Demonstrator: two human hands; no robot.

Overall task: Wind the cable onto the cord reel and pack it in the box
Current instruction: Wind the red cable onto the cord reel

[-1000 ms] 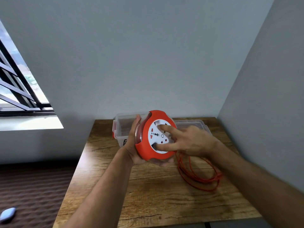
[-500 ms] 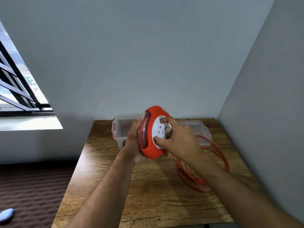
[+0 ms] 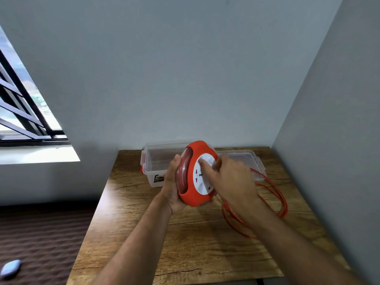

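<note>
Wooden table [image 3: 127,233], barred window [image 3: 22,112], perhaps a pale slipper [image 3: 10,268] on dark floor [image 3: 41,233].

Left grip [image 3: 171,188] cupped around the cord reel [image 3: 190,182] from behind, fingers upright. Right grip [image 3: 230,179] pressed on its white face, fingers curled, forearm angled inward.

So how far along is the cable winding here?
Done: some cable shows already wound inside the reel, which the left hand holds. In hand: right hand on its white face. Left: loose orange cable on the table, and the clear box is unpacked.
</note>
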